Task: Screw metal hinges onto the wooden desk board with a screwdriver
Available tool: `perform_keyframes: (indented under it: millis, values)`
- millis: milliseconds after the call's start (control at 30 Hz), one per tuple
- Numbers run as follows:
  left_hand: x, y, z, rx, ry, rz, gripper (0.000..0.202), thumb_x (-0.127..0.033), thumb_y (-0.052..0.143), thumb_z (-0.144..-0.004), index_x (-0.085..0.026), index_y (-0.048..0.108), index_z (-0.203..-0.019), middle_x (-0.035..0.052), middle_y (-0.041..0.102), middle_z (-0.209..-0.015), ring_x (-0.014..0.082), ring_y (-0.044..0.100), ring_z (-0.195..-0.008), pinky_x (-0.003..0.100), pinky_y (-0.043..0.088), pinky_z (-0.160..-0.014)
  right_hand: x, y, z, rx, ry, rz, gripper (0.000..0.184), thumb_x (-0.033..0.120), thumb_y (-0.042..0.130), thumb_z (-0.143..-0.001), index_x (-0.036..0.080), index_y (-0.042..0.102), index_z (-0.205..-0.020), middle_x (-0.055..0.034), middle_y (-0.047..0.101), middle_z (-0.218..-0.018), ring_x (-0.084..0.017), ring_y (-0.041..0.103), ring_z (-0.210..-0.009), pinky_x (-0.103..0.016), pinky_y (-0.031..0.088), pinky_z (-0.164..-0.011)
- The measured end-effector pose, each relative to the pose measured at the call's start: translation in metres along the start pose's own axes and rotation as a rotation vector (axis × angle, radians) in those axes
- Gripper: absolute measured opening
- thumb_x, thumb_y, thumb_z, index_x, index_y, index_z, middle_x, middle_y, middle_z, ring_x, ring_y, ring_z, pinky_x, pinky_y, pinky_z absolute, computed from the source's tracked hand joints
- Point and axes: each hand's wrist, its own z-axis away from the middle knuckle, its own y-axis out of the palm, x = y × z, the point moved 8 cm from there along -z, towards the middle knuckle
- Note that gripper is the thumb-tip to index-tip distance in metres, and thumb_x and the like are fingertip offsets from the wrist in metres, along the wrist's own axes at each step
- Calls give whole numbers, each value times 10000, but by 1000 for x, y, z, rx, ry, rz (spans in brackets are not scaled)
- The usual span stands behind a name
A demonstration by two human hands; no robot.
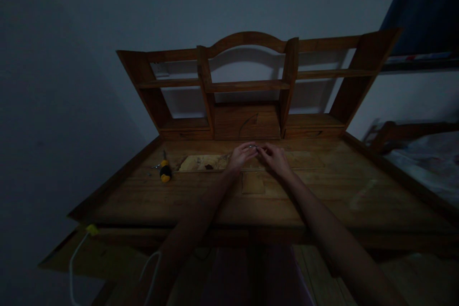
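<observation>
Both my arms reach forward over a wooden desk [322, 191]. My left hand [241, 155] and my right hand [275, 157] meet at the middle of the desktop, fingertips pinched together on a small shiny metal part [253, 147] that is too small to name. A yellow and black screwdriver [165, 170] lies on the desktop to the left of my left hand, well apart from it. A small square wooden patch [253, 183] sits in the desktop just below my hands.
A wooden hutch [247, 86] with shelves stands at the back of the desk against a pale wall. A pale worn strip [202, 162] runs across the desktop. A white cord [77, 258] hangs at the front left. A bed [426, 162] lies to the right.
</observation>
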Motion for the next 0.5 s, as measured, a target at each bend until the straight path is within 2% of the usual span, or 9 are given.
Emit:
perform_keyframes:
  millis: [267, 500]
  values:
    - [1, 1, 4, -69, -64, -3, 225, -110, 792, -765, -95, 701, -970, 111, 755, -997, 235, 700, -1059, 493, 436, -1121, 1, -4, 0, -27, 54, -41, 211, 369, 563, -922, 201, 655, -833, -20, 695, -756, -159, 623, -656, -248, 416, -615]
    - [0, 3, 6, -76, -77, -57, 194, -130, 789, -775, -96, 709, -947, 115, 757, -1021, 233, 707, -1043, 474, 470, -1098, 3, -5, 0, -39, 42, -17, 214, 380, 563, -914, 206, 620, -803, -12, 671, -733, -156, 602, -648, -250, 399, -609]
